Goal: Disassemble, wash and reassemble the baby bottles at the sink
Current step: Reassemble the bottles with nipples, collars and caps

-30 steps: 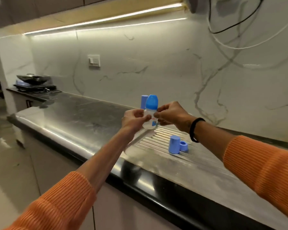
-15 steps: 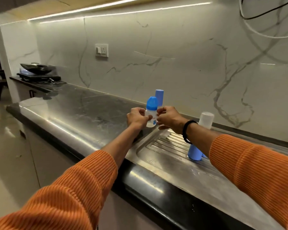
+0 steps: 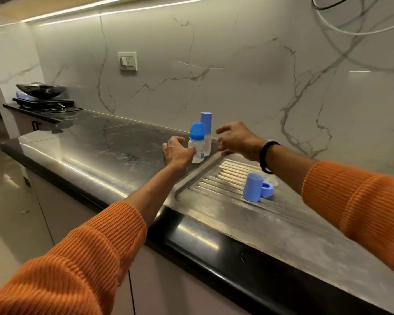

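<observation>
A small clear baby bottle (image 3: 197, 153) with a bright blue cap stands on the dark counter at the left edge of the steel drainboard (image 3: 205, 201). My left hand (image 3: 176, 152) holds its body from the left, fingers curled. My right hand (image 3: 236, 139) hovers just right of it, fingers spread, touching nothing. A taller bottle with a pale blue cap (image 3: 206, 123) stands right behind the small one. On the drainboard ribs stand a loose pale blue cap (image 3: 251, 187) and a blue collar ring (image 3: 267, 189) beside it.
The black counter (image 3: 105, 142) runs left to a cooktop with a dark pan (image 3: 40, 90). A wall socket (image 3: 127, 61) sits on the marble backsplash. Cables (image 3: 341, 23) hang at the upper right. The counter's front edge is close below my arms.
The small bottle was held up in both hands; now it stands on the counter. My right hand has let go and drawn back to the right.
</observation>
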Tool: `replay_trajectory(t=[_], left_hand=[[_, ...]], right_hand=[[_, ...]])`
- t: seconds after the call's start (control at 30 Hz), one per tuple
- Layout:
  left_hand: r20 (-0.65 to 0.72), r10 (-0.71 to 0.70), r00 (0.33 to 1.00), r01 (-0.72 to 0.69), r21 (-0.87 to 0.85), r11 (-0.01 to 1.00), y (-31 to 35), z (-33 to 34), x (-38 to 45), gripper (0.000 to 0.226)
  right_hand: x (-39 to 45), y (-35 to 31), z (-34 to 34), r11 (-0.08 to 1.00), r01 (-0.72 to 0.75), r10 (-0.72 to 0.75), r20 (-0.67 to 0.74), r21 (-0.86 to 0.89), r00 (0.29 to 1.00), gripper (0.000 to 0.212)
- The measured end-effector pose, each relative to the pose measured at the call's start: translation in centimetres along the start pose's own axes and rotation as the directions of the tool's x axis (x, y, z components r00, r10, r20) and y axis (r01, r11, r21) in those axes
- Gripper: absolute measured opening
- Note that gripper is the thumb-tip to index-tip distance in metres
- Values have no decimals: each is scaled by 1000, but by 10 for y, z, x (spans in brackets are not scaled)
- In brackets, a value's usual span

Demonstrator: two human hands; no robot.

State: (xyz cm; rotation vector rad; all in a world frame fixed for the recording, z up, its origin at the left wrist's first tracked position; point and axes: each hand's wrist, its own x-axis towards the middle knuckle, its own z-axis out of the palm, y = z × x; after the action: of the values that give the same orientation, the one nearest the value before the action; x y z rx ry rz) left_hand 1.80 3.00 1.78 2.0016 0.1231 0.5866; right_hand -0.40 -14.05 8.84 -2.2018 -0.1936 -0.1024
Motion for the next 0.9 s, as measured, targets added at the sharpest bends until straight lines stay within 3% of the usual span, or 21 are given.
replay_trajectory(t=[0.1, 0.17, 0.23, 0.37, 0.43, 0.5, 0.6, 0.77, 0.9], left_hand=[[168, 77, 983, -54, -140, 989, 5, -7, -22, 32], [355, 149, 923, -89, -179, 980, 10, -9, -41, 40], [492, 179, 852, -150, -99, 984, 16, -4, -61, 50], [610, 150, 778, -257, 91, 962, 31, 19, -88, 65], [620, 156, 769, -288, 118, 950, 38, 29, -97, 74], [609, 171, 775, -295, 108, 949, 46, 36, -104, 86], [543, 262, 798, -342, 49, 939, 62, 45, -107, 92], [465, 298, 833, -354, 35, 935, 87, 65, -86, 68], [401, 300, 865, -332, 10, 943, 95, 79, -70, 57]], right_hand=[[-21, 5, -36, 949, 201, -240, -143, -244, 960, 34], [-37, 13, -57, 883, 275, -349, -139, -382, 927, 25], [-52, 24, -74, 866, 253, -309, -64, -431, 949, 21], [-82, 54, -86, 890, 156, -120, 109, -429, 987, 28], [-86, 68, -86, 885, 150, -164, 6, -441, 986, 25], [-82, 78, -89, 887, 112, -220, -197, -448, 956, 25], [-68, 90, -99, 903, 19, -191, -362, -429, 913, 47], [-28, 109, -107, 869, -65, -46, -212, -490, 976, 84], [10, 127, -99, 839, -40, -25, -112, -542, 993, 75]])
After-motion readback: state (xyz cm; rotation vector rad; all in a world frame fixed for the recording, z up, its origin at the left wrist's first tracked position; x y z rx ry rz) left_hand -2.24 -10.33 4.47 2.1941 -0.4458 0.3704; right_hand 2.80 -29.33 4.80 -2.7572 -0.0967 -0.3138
